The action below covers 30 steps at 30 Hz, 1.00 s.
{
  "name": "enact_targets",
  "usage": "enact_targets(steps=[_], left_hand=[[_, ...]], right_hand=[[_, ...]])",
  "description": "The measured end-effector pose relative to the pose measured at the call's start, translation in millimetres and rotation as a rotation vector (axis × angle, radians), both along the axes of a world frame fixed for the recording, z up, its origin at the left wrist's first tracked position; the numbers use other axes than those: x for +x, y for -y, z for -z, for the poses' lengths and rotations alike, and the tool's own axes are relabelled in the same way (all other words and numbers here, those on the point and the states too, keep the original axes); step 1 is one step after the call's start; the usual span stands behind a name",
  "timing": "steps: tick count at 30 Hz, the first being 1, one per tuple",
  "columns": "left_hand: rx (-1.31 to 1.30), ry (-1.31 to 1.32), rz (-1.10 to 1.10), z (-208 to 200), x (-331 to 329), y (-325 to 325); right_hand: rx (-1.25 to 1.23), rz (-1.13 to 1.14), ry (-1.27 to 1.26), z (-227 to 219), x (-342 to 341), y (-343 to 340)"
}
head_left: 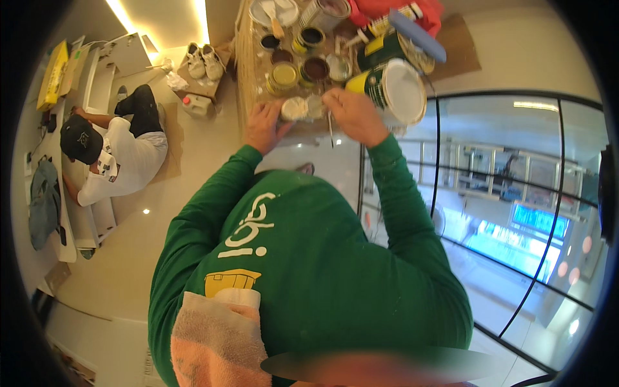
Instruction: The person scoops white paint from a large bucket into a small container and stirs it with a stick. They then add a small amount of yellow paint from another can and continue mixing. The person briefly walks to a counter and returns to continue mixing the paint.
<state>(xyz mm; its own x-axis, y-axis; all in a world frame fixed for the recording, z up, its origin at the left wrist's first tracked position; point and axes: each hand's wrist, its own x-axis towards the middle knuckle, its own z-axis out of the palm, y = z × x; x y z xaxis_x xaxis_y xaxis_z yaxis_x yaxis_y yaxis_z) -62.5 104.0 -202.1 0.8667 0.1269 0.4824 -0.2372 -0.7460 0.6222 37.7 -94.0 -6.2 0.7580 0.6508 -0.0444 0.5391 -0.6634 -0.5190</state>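
At the near edge of a crowded work table, my left hand (263, 127) curls against the side of a small round pot (295, 109) with a cream-coloured top. My right hand (353, 116) is closed in a pinch, and a thin dark stick-like tool (331, 131) points down from its fingers. Its exact kind is too small to make out. Between the hands lies a small pale round thing (314, 107), partly beside the pot. Just beyond stand an open can with a yellowish top (282, 77) and a can of dark brown paint (314, 69).
A big yellow and green paint bucket with a white lid (405, 92) lies tilted right of my right hand. Farther back are a white tub with a brush (275, 14) and a blue-grey bar (417, 36). A co-worker (132, 151) sits at left. A black-framed glass partition (436, 161) stands at right.
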Motion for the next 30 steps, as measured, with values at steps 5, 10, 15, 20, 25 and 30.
enact_targets(steps=[5,10,15,20,25,30], left_hand=[[0.013,0.031,0.005,0,2,-1],[0.051,0.022,-0.011,-2,3,2],[0.056,0.012,-0.014,-2,2,2],[0.075,0.008,-0.007,-2,2,0],[0.115,0.019,0.015,-4,6,2],[0.12,-0.033,-0.002,-1,5,3]], right_hand=[[0.011,0.038,0.028,6,-2,3],[-0.146,0.095,0.217,8,-1,7],[-0.038,0.11,0.096,10,1,10],[0.013,0.102,0.018,14,0,12],[0.102,0.248,0.053,12,-5,17],[0.101,0.303,0.047,-15,-36,28]])
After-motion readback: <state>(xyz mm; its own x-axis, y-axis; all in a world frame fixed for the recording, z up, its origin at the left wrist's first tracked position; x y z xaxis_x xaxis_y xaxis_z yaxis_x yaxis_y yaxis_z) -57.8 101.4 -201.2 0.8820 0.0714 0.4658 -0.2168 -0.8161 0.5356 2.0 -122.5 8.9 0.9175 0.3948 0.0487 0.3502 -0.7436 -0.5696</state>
